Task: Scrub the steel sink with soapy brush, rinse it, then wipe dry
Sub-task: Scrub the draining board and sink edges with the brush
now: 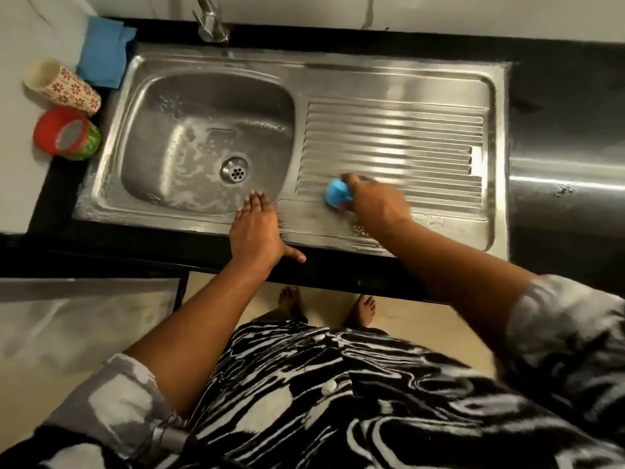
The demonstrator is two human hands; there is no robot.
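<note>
Right hand (375, 202) grips a rounded blue brush (336, 192) (perhaps plastic) on ribbed steel sink (392, 130); left hand (257, 231) flat.

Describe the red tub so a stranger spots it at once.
Find the stainless steel sink. Just left of its basin stand two containers. The nearer is the round red tub with a grey top; the farther is a white cup with red flowers.
</note>
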